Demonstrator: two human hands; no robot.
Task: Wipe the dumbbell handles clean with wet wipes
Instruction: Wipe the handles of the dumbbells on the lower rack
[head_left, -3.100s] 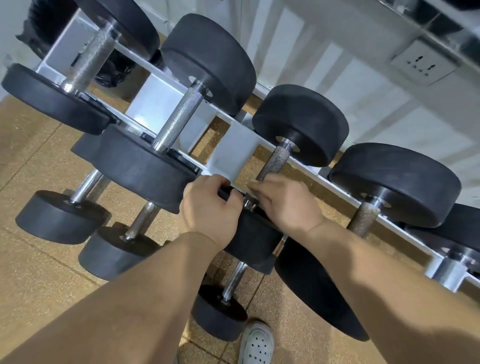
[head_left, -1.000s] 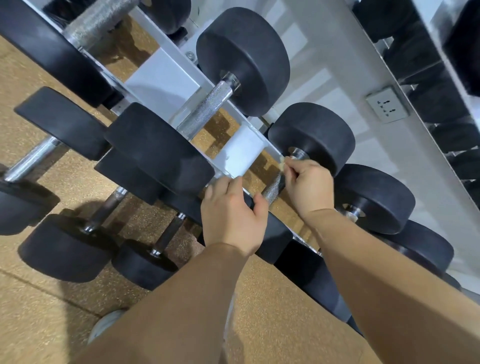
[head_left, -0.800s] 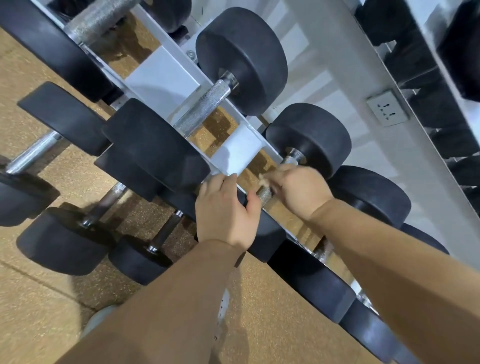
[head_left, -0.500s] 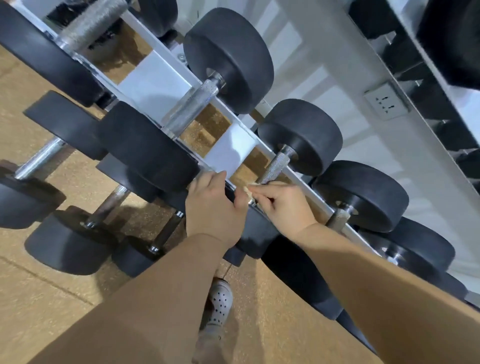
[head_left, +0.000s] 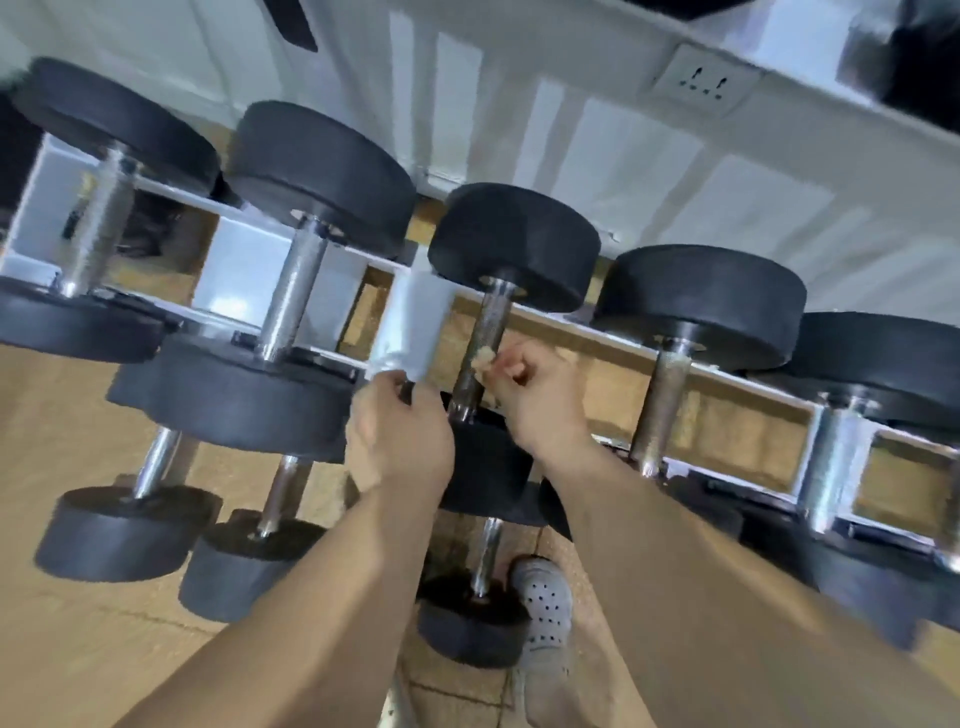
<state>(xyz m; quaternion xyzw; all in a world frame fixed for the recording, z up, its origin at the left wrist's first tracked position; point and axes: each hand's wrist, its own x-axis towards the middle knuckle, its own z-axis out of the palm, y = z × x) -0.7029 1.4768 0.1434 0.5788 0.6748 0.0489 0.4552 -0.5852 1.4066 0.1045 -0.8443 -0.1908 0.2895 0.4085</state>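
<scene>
White wall (head_left: 623, 135) and socket (head_left: 704, 80) topped the frame, above a dumbbell rack (head_left: 410, 322). At centre, left hand (head_left: 400, 436) gripped one dumbbell (head_left: 514, 244); right hand (head_left: 537, 402) pinched a wipe (head_left: 482, 358) against its handle (head_left: 488, 322).

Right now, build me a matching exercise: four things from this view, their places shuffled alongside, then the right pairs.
1 wet wipe
2 left hand
3 wall socket
4 shoe

A on the floor
B against the dumbbell handle, in the right hand
C high on the wall
D gripping the near dumbbell head

Pairs: 1-B, 2-D, 3-C, 4-A
</scene>
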